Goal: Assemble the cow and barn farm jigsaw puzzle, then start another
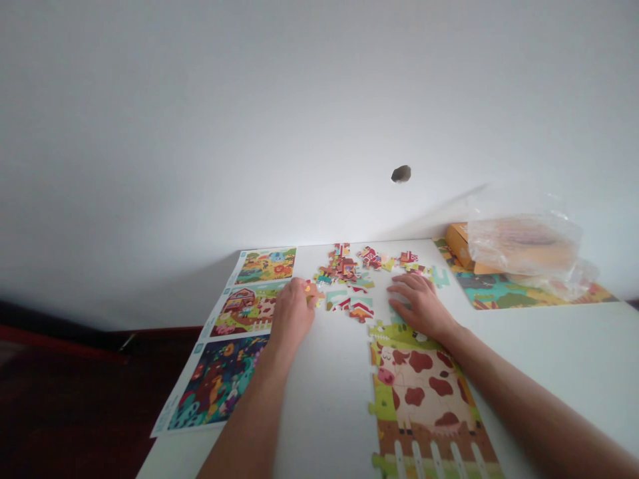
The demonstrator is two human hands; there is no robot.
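Observation:
My left hand (292, 313) rests on the white table (549, 346) with its fingers curled round a small orange puzzle piece (314, 291) at its fingertips. My right hand (418, 303) lies flat, fingers stretched out, just above the top edge of a partly assembled puzzle (424, 399) showing a brown-spotted cow and a white fence. Several loose puzzle pieces (349, 266) lie scattered between and beyond both hands, some red, some teal.
A reference sheet (234, 339) with three coloured pictures lies at the left table edge. At the back right an orange box (462, 245) and a clear plastic bag (524, 249) sit on another colourful sheet (499, 293). A white wall with a small dark hole (401, 174) stands behind.

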